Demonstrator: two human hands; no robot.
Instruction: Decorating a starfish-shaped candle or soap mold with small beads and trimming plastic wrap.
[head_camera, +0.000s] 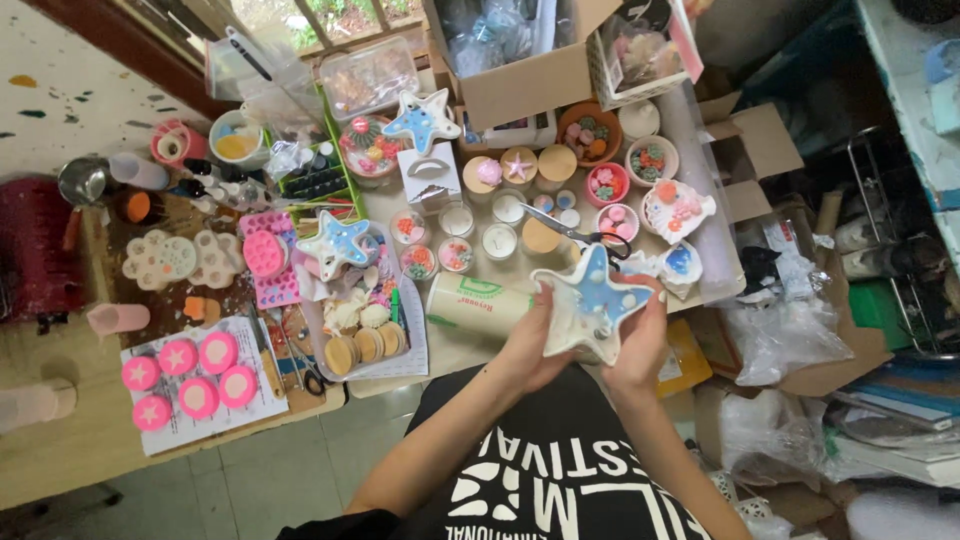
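Two hands grip one star dish (590, 305), white with a blue glazed centre, held near the body over the near right edge of the table (90, 440). Left hand (530, 345) closes its fingers round the dish's left and lower points; right hand (640, 345) wraps the right point, thumb on the rim. Both palms lie under the dish and cannot be seen, and the dish's lower tip is hidden between the hands. Just left of the dish lies a roll (475, 305), partly covered by the left hand. Scissors (585, 236) rest just beyond the dish, their handles cut off by its top point. Two more star dishes stand on the table: one (335, 243) left of centre, one (422, 120) farther off. Pink round moulds (190, 378) sit at near left on a sheet of paper. Small jars (455, 235) crowd the middle; their contents are too small to make out. A cardboard box (520, 80) at the far edge is cut off by the frame.
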